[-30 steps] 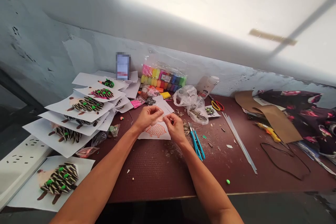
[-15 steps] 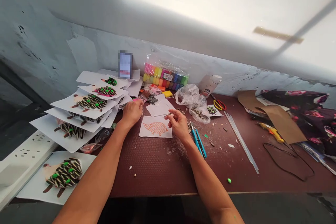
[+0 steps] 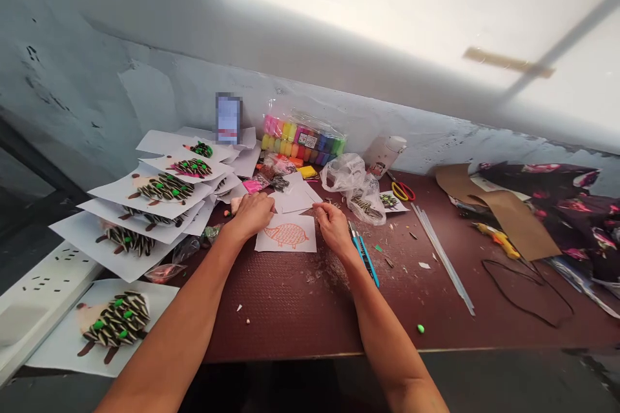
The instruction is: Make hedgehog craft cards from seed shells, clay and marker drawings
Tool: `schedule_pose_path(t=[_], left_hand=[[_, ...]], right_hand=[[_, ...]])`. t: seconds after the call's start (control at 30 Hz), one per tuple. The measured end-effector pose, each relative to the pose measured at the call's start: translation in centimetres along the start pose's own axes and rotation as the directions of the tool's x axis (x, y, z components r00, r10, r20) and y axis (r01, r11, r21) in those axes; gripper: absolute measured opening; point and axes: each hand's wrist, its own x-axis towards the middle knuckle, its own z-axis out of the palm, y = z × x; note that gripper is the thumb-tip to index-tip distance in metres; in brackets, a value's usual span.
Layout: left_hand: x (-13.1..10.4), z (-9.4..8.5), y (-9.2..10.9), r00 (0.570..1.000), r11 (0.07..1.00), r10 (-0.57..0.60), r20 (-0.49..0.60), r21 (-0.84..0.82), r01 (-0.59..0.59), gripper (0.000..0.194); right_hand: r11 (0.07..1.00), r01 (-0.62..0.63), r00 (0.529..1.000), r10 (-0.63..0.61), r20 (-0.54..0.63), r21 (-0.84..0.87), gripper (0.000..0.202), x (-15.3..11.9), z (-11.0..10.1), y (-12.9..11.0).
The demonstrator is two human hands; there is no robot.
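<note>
A white card (image 3: pixel 285 242) with an orange hedgehog drawing lies on the dark red table. My left hand (image 3: pixel 254 214) rests over the card's upper left corner, fingers bent and close together; its fingertips are hidden. At the card's upper right corner is my right hand (image 3: pixel 332 224), thumb and forefinger pinched; what they hold, if anything, is too small to make out. Blank white paper (image 3: pixel 295 195) lies just behind the card. A pale pink lump (image 3: pixel 236 204) shows left of my left hand. Blue-handled pliers (image 3: pixel 365 258) lie beside my right wrist.
Stacked seed-hedgehog sheets (image 3: pixel 111 197) and a power strip (image 3: pixel 46 284) are at left. Clay pots (image 3: pixel 303 142), a phone (image 3: pixel 228 119), plastic bags (image 3: pixel 356 184) and a bottle (image 3: pixel 387 155) stand behind. Scissors (image 3: pixel 402 191), clear sticks (image 3: pixel 443 258) and a yellow glue gun (image 3: pixel 498 240) lie right.
My left hand has moved right onto the card's corner, uncovering the pale pink lump. My right hand has lowered slightly, and its fingers have drawn together at the card's right corner.
</note>
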Motion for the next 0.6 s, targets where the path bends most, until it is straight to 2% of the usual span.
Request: schedule_pose_path(t=[0.23,0.33,0.43,0.5,0.6], left_hand=[[0.05,-0.46,-0.29,0.996,0.998,0.02,0.082,-0.065,-0.015,0.02],[0.09,-0.49,-0.35,0.997,0.98,0.047,0.06,-0.197,-0.034,0.027],[0.18,-0.61,-0.39,0.997,0.924,0.073,0.008,-0.376,-0.065,0.034],[0.23,-0.62,-0.4,0.999,0.916,0.016,-0.032,-0.401,-0.027,0.034],[0.18,-0.4,-0.34,0.99,0.95,-0.119,-0.081,-0.299,0.09,0.031]], right_hand=[[1.0,0.004,1.0,-0.003,-0.014,0.011,0.022,-0.27,-0.11,-0.42],[1.0,0.009,1.0,-0.009,-0.017,0.014,0.027,-0.3,-0.26,-0.64],[1.0,0.014,0.999,-0.014,-0.035,0.013,0.023,-0.24,-0.38,-0.75],[1.0,0.019,0.999,-0.018,-0.045,0.012,0.021,-0.22,-0.4,-0.76],[1.0,0.017,0.999,-0.017,-0.04,0.001,0.019,-0.25,-0.19,-0.65]])
